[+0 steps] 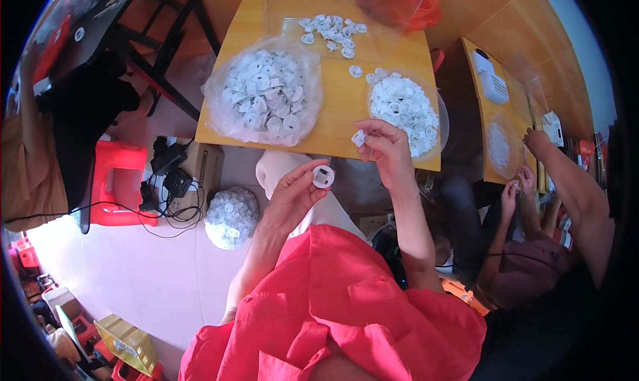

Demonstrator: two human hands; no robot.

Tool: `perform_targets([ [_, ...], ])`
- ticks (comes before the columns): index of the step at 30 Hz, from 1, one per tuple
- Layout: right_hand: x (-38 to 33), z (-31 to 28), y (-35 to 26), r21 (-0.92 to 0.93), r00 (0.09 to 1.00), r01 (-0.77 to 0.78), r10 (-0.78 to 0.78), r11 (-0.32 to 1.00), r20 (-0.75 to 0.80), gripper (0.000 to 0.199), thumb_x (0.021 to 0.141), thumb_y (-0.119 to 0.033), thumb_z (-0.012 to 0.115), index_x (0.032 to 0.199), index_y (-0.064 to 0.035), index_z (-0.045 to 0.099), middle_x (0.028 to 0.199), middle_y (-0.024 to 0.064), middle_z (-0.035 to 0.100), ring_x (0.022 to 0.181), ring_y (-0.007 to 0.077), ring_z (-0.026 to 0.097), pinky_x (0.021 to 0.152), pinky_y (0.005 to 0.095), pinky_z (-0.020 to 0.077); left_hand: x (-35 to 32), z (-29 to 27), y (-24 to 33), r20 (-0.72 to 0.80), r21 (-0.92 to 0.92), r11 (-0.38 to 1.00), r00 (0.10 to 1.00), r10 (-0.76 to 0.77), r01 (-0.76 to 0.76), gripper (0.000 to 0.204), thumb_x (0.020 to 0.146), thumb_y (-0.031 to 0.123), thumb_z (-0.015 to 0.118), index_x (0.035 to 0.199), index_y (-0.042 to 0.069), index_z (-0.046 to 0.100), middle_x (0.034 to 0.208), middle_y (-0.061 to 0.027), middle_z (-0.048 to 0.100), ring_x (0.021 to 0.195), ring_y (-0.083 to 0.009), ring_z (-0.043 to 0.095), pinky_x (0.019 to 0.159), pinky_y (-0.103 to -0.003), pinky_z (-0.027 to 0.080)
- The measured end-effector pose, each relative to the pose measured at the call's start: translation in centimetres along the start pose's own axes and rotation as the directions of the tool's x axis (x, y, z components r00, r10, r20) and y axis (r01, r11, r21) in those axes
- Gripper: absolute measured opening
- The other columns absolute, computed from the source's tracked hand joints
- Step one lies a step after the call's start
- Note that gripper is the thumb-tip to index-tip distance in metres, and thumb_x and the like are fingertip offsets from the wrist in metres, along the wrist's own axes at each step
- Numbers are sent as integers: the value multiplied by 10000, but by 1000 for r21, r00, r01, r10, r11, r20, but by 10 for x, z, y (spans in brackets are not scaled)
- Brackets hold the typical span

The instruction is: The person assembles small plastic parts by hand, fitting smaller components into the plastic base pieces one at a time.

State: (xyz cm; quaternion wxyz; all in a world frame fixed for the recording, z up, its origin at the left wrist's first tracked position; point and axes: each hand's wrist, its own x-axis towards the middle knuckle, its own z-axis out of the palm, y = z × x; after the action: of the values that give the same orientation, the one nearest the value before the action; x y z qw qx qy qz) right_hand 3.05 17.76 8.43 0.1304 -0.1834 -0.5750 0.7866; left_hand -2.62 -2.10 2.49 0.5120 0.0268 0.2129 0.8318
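Beyond red cloth shirt (319,278), holding 1 round white plastic disc (323,177) in left hand (293,191) and pinching 1 small white plastic piece (358,139) in right hand (389,151) by yellow wooden table (341,111)'s near edge, perhaps risking a drop to pale tiled floor (173,274) through slack grip.

Across the yellow wooden surface (341,100), a lane runs between a bulging translucent plastic bag (314,91) and a heap of small white plastic parts (403,109). Scattered white round pieces (331,29) obstruct its far end.
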Motion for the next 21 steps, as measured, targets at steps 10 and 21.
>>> perform_targets([
  [10,-30,14,20,128,995,-68,57,989,87,179,822,2,526,978,41,603,852,102,624,697,162,629,626,286,526,-3,7,2,-17,58,996,997,71,-70,326,910,72,507,1225,-11,496,1133,-112,575,1037,-184,578,906,-285,492],
  [21,-44,31,27,44,999,-35,34,998,30,165,844,1,546,993,37,606,902,124,643,727,164,649,665,266,547,-3,5,-3,-35,105,985,990,138,-133,321,885,42,537,1202,1,511,1168,-119,564,1085,-184,549,956,-296,453],
])
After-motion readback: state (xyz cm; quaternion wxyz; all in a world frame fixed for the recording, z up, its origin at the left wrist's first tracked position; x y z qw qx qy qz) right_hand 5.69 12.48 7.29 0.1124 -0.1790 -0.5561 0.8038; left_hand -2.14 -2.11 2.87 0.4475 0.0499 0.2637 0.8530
